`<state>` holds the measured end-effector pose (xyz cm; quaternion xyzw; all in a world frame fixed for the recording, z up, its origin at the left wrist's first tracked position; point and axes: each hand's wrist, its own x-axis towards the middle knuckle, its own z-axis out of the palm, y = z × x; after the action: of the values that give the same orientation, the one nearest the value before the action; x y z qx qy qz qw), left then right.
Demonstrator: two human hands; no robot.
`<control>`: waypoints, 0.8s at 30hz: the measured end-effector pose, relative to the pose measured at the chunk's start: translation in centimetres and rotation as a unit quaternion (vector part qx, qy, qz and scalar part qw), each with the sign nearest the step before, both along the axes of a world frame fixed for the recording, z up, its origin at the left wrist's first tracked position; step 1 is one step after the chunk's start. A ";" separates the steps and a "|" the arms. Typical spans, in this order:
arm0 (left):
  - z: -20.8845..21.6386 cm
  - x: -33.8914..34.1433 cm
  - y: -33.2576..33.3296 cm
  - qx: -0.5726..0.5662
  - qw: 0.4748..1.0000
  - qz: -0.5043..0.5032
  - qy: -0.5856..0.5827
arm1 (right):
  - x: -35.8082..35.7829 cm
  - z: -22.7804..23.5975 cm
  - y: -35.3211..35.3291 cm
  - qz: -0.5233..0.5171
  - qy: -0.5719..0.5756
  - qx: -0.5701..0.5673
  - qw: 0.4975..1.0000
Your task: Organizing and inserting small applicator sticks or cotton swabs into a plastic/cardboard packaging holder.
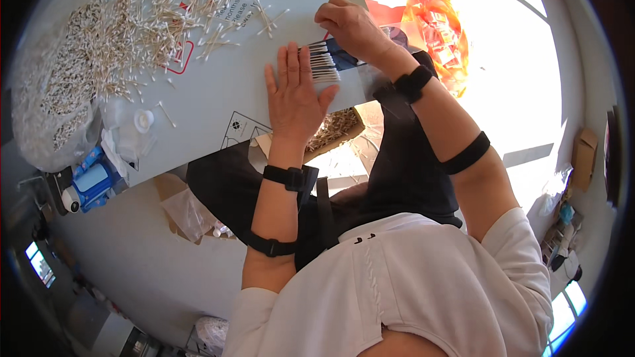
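My left hand (291, 96) lies flat on the grey-white tabletop, fingers stretched out and pointing away from me. Its index finger and thumb border a neat row of cotton swabs (324, 67), lined up side by side. Beside their right ends is a dark blue piece (342, 58), perhaps a packet, partly under my right arm. Just beyond it hovers my right hand (356, 28), its fingers curled together; whatever they hold, if anything, is hidden. A few stray swabs (267, 20) lie beyond my left hand.
A large heap of loose cotton swabs (126, 33) spills from a clear plastic bag (26, 86) at the left. A blue-and-white bottle-like thing (92, 182) stands by the table's left corner. An orange bag (440, 39) is at the right. Below the edge, a carton (357, 122) holds swabs.
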<state>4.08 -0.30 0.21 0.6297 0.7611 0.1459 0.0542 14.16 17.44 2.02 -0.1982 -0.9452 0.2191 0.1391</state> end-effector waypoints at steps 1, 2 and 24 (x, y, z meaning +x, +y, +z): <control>0.0 0.0 0.0 0.003 1.000 0.001 0.001 | 0.3 -0.3 -1.0 -0.126 0.104 -0.112 0.980; 0.0 0.0 0.0 0.006 1.000 0.004 0.002 | 0.4 -0.4 -2.2 -0.246 0.205 -0.220 0.921; -0.3 1.1 3.4 0.283 0.779 0.153 -0.538 | -1.2 -2.6 -8.0 -0.278 0.462 -0.453 0.710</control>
<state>5.18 3.07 -0.13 0.3104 0.6191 0.6761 0.2516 12.92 9.43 -0.62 -0.3655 -0.4522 0.6365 0.5067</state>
